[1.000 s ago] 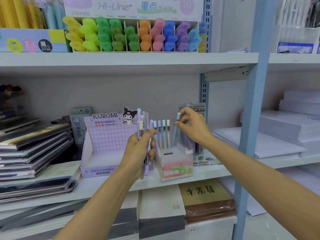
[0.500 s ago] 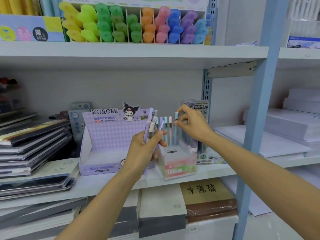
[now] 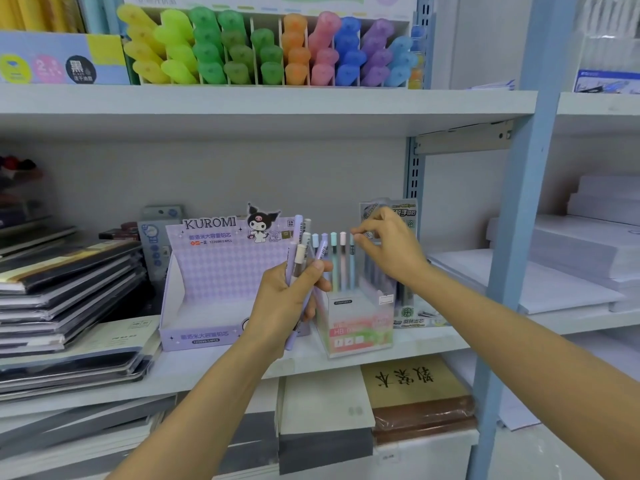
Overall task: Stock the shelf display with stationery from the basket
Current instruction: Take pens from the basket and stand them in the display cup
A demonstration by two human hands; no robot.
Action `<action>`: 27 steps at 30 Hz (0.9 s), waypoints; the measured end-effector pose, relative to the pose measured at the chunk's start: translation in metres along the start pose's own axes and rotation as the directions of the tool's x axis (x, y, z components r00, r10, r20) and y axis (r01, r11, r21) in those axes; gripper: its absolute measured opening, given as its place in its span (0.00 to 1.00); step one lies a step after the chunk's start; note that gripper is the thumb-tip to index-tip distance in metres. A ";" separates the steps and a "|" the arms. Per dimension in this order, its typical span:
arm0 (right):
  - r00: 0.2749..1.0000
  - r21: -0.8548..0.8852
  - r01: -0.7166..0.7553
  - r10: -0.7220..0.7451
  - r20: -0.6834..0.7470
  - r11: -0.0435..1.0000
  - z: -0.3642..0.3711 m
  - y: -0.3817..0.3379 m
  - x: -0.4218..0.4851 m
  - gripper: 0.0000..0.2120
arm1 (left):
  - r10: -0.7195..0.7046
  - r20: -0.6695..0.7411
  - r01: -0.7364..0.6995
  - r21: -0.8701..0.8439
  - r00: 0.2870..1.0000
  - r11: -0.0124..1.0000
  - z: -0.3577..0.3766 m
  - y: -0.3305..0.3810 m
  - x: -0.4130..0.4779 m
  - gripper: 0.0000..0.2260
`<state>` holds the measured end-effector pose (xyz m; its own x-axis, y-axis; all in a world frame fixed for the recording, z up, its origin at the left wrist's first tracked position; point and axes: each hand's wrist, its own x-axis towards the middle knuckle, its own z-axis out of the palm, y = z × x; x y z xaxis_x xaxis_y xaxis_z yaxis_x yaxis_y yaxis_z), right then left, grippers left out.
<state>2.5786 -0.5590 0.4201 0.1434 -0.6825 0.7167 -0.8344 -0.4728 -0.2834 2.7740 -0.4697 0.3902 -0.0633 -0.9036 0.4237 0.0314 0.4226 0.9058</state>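
Note:
My left hand grips a bunch of pastel pencils, purple and grey, held upright in front of the shelf. A clear pencil display box stands on the middle shelf with several pastel pencils upright in it. Above the box's right side, my right hand pinches the top of a light blue pencil that stands in the box. The basket is out of view.
A purple Kuromi display carton stands left of the box. Stacked notebooks fill the shelf's left end; a blister pack leans behind the box. Highlighters line the upper shelf. A blue upright post rises to the right.
The view has shifted slightly downward. My right hand has lowered the light blue pencil further into the box. The bunch in my left hand has fanned out and tilted a little.

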 end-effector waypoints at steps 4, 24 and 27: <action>0.997 0.266 0.003 0.019 -0.081 0.964 -0.015 -0.013 -0.003 0.11 | 0.015 0.018 -0.015 0.002 1.000 1.000 0.000 0.001 -0.001 0.10; 0.963 0.847 -0.250 0.209 0.168 0.470 -0.057 -0.034 -0.031 0.06 | 0.001 -0.167 -0.018 -0.103 0.986 0.995 -0.015 0.017 -0.012 0.09; 0.940 0.728 -0.318 0.105 0.324 0.607 -0.056 -0.032 -0.038 0.06 | 0.033 -0.288 -0.080 -0.153 0.957 0.985 -0.014 0.021 -0.012 0.14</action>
<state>2.5704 -0.4865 0.4376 0.2193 -0.8719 0.4379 -0.1645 -0.4754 -0.8642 2.7896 -0.4512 0.4043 0.2273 -0.8711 0.4354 0.1883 0.4780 0.8579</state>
